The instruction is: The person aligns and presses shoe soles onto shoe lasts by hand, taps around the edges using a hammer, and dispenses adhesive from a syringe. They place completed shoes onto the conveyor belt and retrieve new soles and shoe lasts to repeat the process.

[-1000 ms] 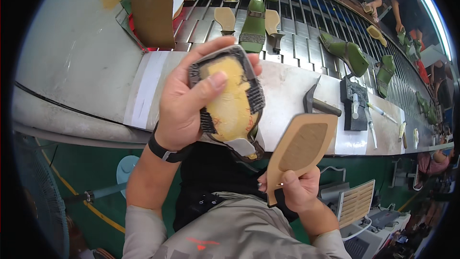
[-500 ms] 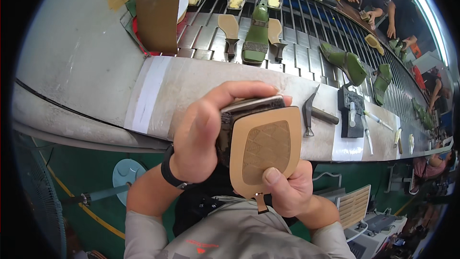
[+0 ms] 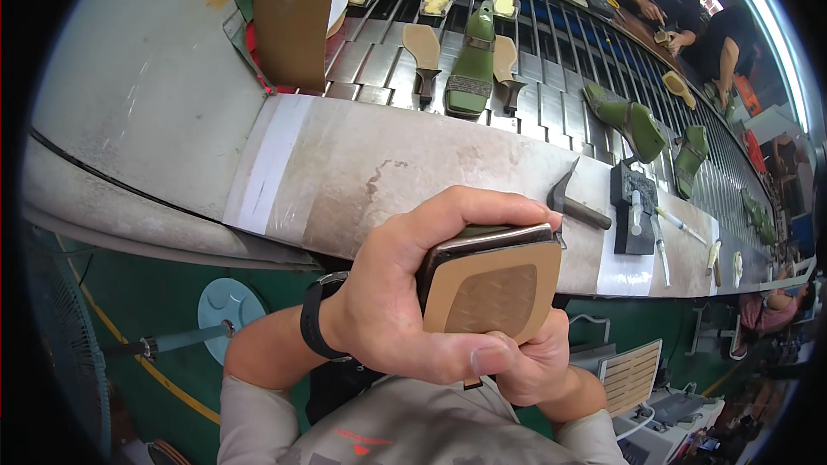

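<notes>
A shoe [image 3: 495,293] is held in front of my chest with its tan sole facing up toward me. A darker patterned patch marks the sole's middle, and a dark upper edge shows at the toe. My left hand [image 3: 379,293] is closed round it, fingers over the toe end and thumb across the lower sole. My right hand [image 3: 538,366] grips the narrow part below, its fingers partly hidden behind the left thumb. Just beyond the toe lies a hammer [image 3: 587,213] on the bench ledge [image 3: 431,151].
A dark block [image 3: 635,232] with a syringe on it stands right of the hammer, with more syringes [image 3: 680,222] alongside. Behind the ledge, a slatted conveyor [image 3: 543,86] carries green shoe lasts [image 3: 471,60] and tan soles [image 3: 421,45]. A brown board [image 3: 291,30] stands left. People work at far right.
The shoe has tilted and moved slightly right. My left hand has slid right, with its thumb now across the lower sole beside the right hand.
</notes>
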